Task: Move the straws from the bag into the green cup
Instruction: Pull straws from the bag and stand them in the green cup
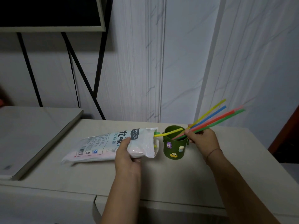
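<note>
The right hand (201,139) pinches a bundle of thin coloured plastic straws (216,118), their lower ends inside the dark green cylindrical cup (174,147) with cartoon stickers, near the rear edge of the pale beige surface (80,172). The left hand (127,156) grips the white plastic bag (105,144) lying beside the cup, printed with Chinese characters and a barcode, a yellow straw (168,133) protruding. Grey-veined marble panels (186,62) line the wall.

Left hand (127,152): palm down, thumb on top, fingers curled under and closed on the bag (113,144). Right hand (202,139): fingers pinched on the straws (213,118) low on their length; thin band at wrist.
</note>
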`<state>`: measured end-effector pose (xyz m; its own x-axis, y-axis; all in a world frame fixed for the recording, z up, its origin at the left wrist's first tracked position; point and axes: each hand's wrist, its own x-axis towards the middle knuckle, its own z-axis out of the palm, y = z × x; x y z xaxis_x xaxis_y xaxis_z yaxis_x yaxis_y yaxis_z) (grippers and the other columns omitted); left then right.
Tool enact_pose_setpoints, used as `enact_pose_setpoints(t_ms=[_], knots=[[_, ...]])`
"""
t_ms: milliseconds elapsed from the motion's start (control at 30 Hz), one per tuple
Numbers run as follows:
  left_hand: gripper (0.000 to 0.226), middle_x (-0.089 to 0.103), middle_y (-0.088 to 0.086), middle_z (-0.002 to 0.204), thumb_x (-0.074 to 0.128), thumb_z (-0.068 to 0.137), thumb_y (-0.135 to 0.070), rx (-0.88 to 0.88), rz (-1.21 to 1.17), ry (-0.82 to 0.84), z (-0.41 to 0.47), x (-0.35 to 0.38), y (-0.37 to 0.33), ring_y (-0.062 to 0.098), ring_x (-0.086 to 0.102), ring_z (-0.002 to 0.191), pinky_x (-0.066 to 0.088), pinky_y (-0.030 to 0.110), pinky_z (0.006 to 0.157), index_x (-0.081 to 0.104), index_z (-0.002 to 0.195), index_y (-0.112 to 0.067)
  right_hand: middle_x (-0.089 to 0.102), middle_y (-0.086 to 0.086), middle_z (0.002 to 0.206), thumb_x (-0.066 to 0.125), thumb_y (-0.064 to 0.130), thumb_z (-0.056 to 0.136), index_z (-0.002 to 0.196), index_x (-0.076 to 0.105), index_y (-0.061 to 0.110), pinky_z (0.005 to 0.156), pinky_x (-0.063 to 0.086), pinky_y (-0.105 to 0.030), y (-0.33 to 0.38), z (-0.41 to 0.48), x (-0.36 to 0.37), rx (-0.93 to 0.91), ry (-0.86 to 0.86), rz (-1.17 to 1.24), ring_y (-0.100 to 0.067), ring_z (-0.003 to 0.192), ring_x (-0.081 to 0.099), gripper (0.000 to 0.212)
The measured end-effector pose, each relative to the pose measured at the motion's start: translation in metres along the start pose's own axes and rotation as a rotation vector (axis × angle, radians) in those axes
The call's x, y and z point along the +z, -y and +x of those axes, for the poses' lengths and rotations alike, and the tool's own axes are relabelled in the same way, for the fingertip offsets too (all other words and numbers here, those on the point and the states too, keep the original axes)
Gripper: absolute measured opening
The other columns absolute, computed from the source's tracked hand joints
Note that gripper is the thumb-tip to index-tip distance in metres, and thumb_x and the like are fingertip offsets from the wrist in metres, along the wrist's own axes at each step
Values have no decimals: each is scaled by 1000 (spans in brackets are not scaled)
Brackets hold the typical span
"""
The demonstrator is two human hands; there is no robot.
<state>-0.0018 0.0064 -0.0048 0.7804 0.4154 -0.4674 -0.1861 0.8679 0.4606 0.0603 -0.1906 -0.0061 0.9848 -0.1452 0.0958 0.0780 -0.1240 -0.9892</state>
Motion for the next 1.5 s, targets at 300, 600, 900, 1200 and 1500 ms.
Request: enact_pose_setpoints(t_ms=[300, 600, 900, 1200, 1500], knots=[[47, 68, 3, 105, 63, 83, 0, 1, 36, 3, -9, 4, 9, 17, 65, 84, 53, 40, 83, 54, 126, -17, 49, -5, 50, 63, 13, 86, 64, 57, 4, 43, 41, -17, -1, -13, -16, 222, 88, -49, -11, 41, 43, 24], [47, 70, 8, 116, 71, 78, -3, 153, 139, 89, -21, 6, 20, 21, 69, 98, 55, 37, 86, 61, 123, -11, 61, -14, 99, 32, 51, 95, 96, 59, 6, 83, 48, -42, 21, -50, 3, 566, 212, 593, -27, 98, 58, 53], [54, 70, 1, 117, 75, 75, -2, 388, 276, 204, -33, 6, 23, 19, 68, 106, 53, 42, 95, 60, 125, -14, 57, -16, 127, 27, 27, 95, 115, 59, 6, 106, 34, -49, 7, -51, 6, 636, 150, 1091, -33, 125, 49, 43], [45, 72, 0, 112, 73, 78, -3, 377, 341, 318, -44, 8, 28, 19, 69, 104, 55, 37, 91, 62, 119, -18, 54, -20, 135, 35, 36, 98, 132, 52, 7, 100, 46, -49, 16, -64, 44, 574, 356, 1038, -38, 123, 52, 48], [32, 70, 7, 117, 70, 81, -5, 197, 191, 244, -33, 2, 22, 23, 67, 108, 51, 43, 97, 64, 110, -19, 58, -9, 74, 54, 25, 92, 92, 63, 17, 58, 43, -29, 18, -61, 36, 287, 105, 427, -17, 62, 51, 12]])
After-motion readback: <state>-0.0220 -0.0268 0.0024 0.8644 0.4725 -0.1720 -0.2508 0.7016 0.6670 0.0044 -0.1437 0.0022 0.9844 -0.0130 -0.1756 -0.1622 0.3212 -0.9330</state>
